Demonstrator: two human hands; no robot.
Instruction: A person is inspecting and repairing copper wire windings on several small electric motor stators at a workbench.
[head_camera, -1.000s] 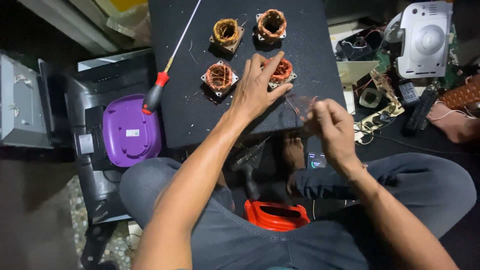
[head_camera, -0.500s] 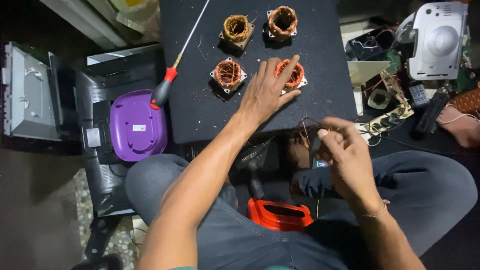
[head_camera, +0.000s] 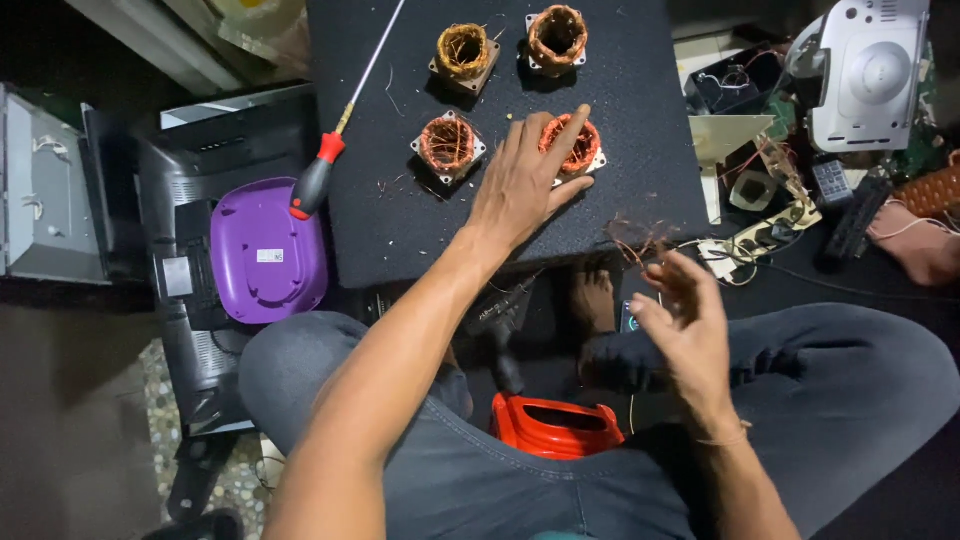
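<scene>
1. The left hand (head_camera: 520, 185) lies flat on the black mat (head_camera: 640, 160), fingers spread, palm down. Its fingertips rest on the near-right coil (head_camera: 575, 148) and pin it to the mat.
2. The right hand (head_camera: 680, 320) hovers off the mat's near-right corner, above the lap. Its fingers are loosely curled and blurred. A tuft of thin copper wire (head_camera: 635, 235) sits at the fingertips; whether they pinch it I cannot tell.
3. That near-right coil is a squat copper winding on a square frame. It stands with its open bore facing up, so its axis runs straight up from the mat. The left fingers cover much of its near-left side.
4. The wire tuft lies just past the mat's edge, right of the left hand and just beyond the right fingertips, with loose strands trailing down toward them.
5. Three more coils stand on the mat, all bore-up: one (head_camera: 448, 145) just left of the left hand, and two at the far edge (head_camera: 465, 50) and (head_camera: 557, 35).
6. A screwdriver (head_camera: 345, 115) with a red and black handle lies slantwise at the mat's left edge, shaft pointing far-right, handle overhanging toward a purple case (head_camera: 265, 250).
7. A red tool (head_camera: 555, 425) sits between the person's legs, near the right wrist.
8. A white device (head_camera: 870, 75) and tangled cables lie far right, well apart from both hands.
</scene>
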